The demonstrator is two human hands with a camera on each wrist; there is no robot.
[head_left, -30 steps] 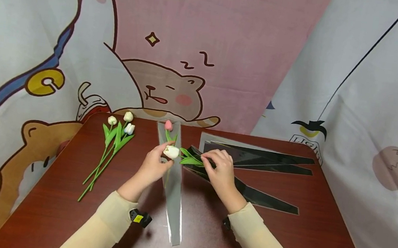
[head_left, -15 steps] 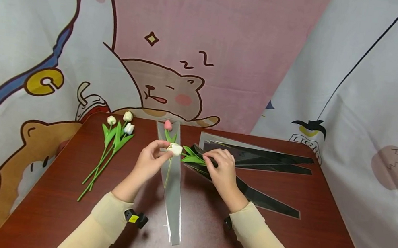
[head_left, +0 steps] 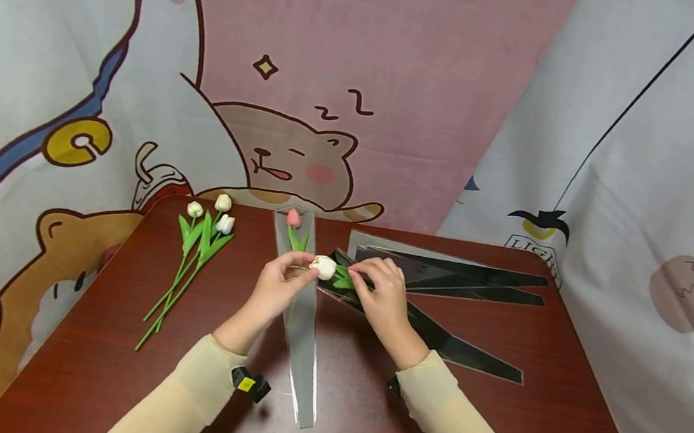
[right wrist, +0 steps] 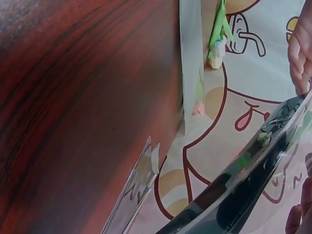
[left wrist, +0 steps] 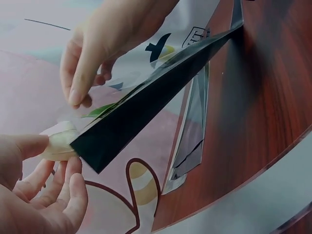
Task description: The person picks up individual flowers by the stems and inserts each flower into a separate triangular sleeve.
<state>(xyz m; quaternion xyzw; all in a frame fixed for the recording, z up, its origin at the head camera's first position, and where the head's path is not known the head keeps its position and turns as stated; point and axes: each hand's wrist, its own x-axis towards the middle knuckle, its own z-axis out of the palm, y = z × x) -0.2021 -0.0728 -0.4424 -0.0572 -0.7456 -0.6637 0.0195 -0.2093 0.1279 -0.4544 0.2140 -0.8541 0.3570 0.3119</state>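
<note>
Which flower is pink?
The pink tulip lies at the grey sleeve's wide end; the held tulip and three tulips at left have white or white-and-blue blooms.

Can pass over table (head_left: 81, 386) between tulip bunch (head_left: 195, 237) and gray sleeve (head_left: 302, 353), beyond left forearm (head_left: 183, 386). Can also come in right of right forearm (head_left: 456, 415), short of held black sleeve (head_left: 466, 352). Blocked mid-table by left hand (head_left: 277, 281), right hand (head_left: 384, 297) and white tulip (head_left: 323, 267). Hemmed in behind by stacked black sleeves (head_left: 467, 278).
</note>
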